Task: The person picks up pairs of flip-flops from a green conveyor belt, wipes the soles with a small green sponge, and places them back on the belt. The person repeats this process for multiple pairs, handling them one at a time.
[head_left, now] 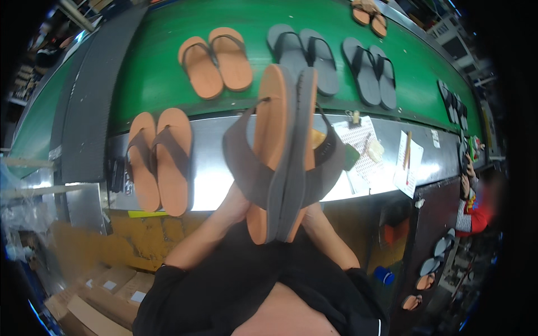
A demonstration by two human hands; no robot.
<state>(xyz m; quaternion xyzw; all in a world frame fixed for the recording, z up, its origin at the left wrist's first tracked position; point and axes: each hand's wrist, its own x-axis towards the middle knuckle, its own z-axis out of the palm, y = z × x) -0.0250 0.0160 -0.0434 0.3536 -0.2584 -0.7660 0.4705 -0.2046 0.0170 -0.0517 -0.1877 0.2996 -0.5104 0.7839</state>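
Observation:
Close in front of me, a pair of flip-flops with tan footbeds, dark brown straps and grey soles stands on end, sole against sole. The left flip-flop (pixel 270 129) turns its footbed to the left; the right flip-flop (pixel 302 162) faces the other way. My left hand (pixel 237 203) grips the left one low down by its strap. On the opposite side my right hand (pixel 315 219) grips the right one. Both hands are closed, with most fingers hidden behind the footwear. A second tan pair (pixel 172 162) lies on the metal ledge (pixel 216 151) to my left.
Beyond the ledge runs a green conveyor belt (pixel 151 73) carrying a tan pair (pixel 216 63) and several grey pairs (pixel 367 73). Printed sheets (pixel 361 151) and a pencil (pixel 407 148) lie on the ledge. Cardboard boxes (pixel 112 291) sit lower left. At far right a co-worker's hands (pixel 467 173) show.

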